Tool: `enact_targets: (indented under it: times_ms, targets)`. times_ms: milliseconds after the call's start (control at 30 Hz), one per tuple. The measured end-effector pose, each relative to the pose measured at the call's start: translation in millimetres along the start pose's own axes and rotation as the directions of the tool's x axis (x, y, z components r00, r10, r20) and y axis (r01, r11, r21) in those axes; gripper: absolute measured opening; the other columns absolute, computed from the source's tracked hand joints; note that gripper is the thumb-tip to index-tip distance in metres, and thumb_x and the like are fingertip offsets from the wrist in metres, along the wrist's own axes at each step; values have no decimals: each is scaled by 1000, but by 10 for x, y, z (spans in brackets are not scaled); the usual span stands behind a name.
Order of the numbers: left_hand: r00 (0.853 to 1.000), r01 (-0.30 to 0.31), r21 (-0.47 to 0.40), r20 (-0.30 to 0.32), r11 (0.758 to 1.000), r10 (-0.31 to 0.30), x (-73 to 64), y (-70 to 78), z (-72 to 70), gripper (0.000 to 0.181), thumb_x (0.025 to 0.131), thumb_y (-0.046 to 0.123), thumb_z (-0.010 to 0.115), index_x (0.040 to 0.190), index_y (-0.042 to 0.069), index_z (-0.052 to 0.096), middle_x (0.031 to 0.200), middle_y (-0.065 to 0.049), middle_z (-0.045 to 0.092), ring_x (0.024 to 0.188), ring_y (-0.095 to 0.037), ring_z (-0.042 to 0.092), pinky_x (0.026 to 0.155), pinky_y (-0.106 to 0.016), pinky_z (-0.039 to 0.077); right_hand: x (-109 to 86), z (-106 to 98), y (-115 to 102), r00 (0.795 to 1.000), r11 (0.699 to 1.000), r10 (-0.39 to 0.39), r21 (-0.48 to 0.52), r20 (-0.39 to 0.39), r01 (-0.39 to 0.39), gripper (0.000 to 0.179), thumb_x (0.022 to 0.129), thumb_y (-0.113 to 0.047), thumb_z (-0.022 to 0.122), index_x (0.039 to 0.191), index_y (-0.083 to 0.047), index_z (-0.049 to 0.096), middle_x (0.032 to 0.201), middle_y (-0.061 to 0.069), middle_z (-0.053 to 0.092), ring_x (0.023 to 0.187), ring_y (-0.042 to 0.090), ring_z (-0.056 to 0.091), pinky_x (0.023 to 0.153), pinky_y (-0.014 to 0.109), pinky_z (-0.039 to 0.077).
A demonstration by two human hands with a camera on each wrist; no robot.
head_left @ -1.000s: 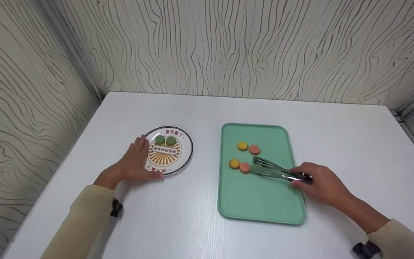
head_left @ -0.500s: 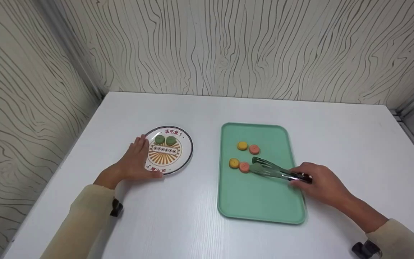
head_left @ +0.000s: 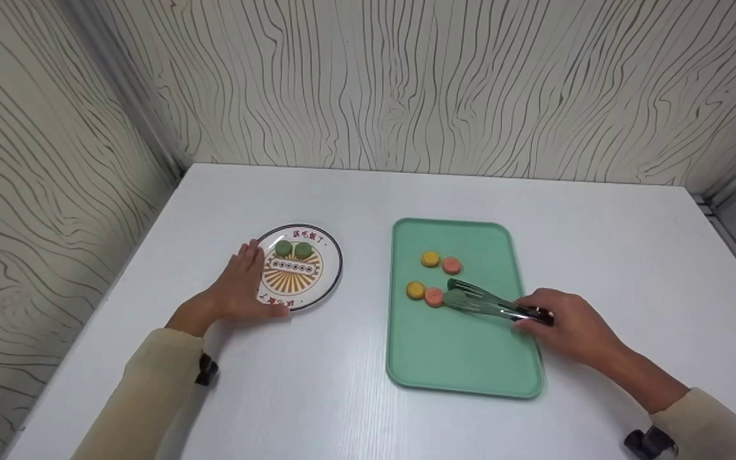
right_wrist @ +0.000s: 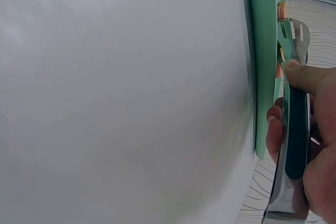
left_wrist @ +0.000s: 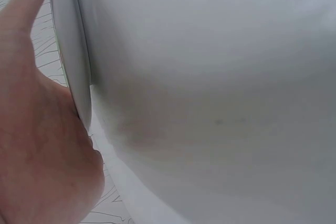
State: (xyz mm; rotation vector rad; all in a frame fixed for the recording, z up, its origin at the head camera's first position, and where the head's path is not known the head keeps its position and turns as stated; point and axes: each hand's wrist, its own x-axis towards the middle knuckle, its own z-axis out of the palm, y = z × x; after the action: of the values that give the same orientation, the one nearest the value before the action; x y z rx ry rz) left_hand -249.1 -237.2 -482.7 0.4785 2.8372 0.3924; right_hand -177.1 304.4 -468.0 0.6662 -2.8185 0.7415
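Observation:
My left hand (head_left: pixel 237 287) rests at the left rim of a round white plate (head_left: pixel 320 281), fingers and thumb spread along its edge. Two green macaron-like rounds (head_left: pixel 294 249) sit on the plate's far part. In my right hand (head_left: pixel 575 322) I grip metal tongs (head_left: pixel 489 305) with dark handle grips, seen closer in the right wrist view (right_wrist: pixel 296 124). The tongs' arms stand apart over a green tray (head_left: pixel 457 358), one tip right beside a pink round (head_left: pixel 434 297). A yellow round (head_left: pixel 415 290) lies left of it. Another yellow (head_left: pixel 430 259) and pink round (head_left: pixel 451 266) lie farther back.
Plate and tray stand apart on a white table (head_left: pixel 329 383), with bare tabletop between them. Wood-grain patterned panels (head_left: pixel 393 83) rise behind the table and on its left and right.
Over the last second the tongs' near arm has turned slightly, its tip staying beside the pink round. Both hands and the rounds keep their places.

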Motion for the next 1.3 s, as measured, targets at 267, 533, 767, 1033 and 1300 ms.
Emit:
enact_targets:
  times_ms: [267,533,767,1033,1300]
  targets:
    - [1000,12,22,10,1000,-12,-2,10,-9,134,64,82,57,146,-7,0,154,-23,-11,141,-36,-12,114,-49,2,11,-10,-2,1000,1000,0,-14,8,0,25,75,-20,80,98,-20,72,80,-18,58,65,3,47,56,19,40]
    - [1000,-5,6,-7,1000,5,-49,76,-69,129,67,74,62,145,-11,3,153,-27,-7,141,-39,-8,113,-52,4,40,-64,-19,1000,1000,-8,-12,-7,8,24,75,-20,80,97,-21,71,79,-18,58,63,3,47,54,19,39]
    - [1000,-4,7,-6,1000,4,-55,85,-82,129,68,74,62,145,-11,4,153,-27,-7,141,-40,-8,113,-52,3,117,-128,-78,1000,1000,-23,-12,-15,23,25,74,-19,80,97,-20,71,78,-18,57,61,3,47,52,19,40]
    - [1000,-12,2,-2,1000,12,-28,91,-86,130,67,75,61,145,-11,2,153,-27,-7,141,-39,-9,113,-52,4,227,-175,-143,999,999,-47,9,-27,47,23,75,-19,79,97,-21,71,78,-17,57,61,3,46,52,19,39]
    - [1000,-2,6,-8,1000,2,-43,83,-78,131,66,76,61,145,-11,4,153,-27,-6,141,-40,-7,114,-51,5,390,-217,-213,997,998,-70,4,-29,70,23,78,-22,77,99,-16,71,80,-14,59,62,4,48,52,20,41]
